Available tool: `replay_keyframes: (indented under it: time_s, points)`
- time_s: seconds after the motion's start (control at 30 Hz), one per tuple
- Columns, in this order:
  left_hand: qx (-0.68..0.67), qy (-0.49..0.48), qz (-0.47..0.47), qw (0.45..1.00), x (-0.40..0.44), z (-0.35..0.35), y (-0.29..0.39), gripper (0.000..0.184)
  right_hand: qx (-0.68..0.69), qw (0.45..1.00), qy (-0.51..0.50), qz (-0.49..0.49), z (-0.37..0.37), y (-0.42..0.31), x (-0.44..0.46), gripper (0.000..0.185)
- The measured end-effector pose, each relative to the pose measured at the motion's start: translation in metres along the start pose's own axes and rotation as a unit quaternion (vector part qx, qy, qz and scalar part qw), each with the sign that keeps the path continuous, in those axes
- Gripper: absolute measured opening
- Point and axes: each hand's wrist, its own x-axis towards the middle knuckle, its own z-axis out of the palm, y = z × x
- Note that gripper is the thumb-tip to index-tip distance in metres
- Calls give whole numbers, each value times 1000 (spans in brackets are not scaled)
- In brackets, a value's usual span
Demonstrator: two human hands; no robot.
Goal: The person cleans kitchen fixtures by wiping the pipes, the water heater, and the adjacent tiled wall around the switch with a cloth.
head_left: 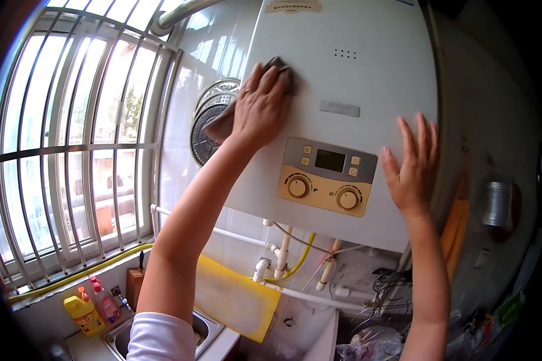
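Above-left of the control panel (327, 180), the left hand (262, 108) gripped a brown cloth (221, 123) against the water heater (343, 84), the right hand (417, 165) splayed right of the panel, and a low swipe could have turned a knob (298, 186).

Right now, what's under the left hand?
The left hand covers a cloth against the heater; parts show past the fingers and beside the hand. The cloth's middle and the heater surface beneath can't be seen.

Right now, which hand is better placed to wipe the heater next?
Likely the left hand: it has the cloth against the heater. The right hand holds no cloth, spread near the heater's right edge.
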Motion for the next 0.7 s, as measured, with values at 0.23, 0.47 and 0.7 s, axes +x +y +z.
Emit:
replay_keyframes:
  time_s: [0.23,0.47,0.7]
  points:
    - [6,11,11,1000,59,26,-8,51,3,1000,-9,-6,0,2,-1,56]
    - [19,11,-237,971,115,41,-15,56,11,1000,5,-10,0,0,-1,56]
    - [-133,27,-2,991,150,55,0,43,13,1000,0,-9,1,3,-1,56]
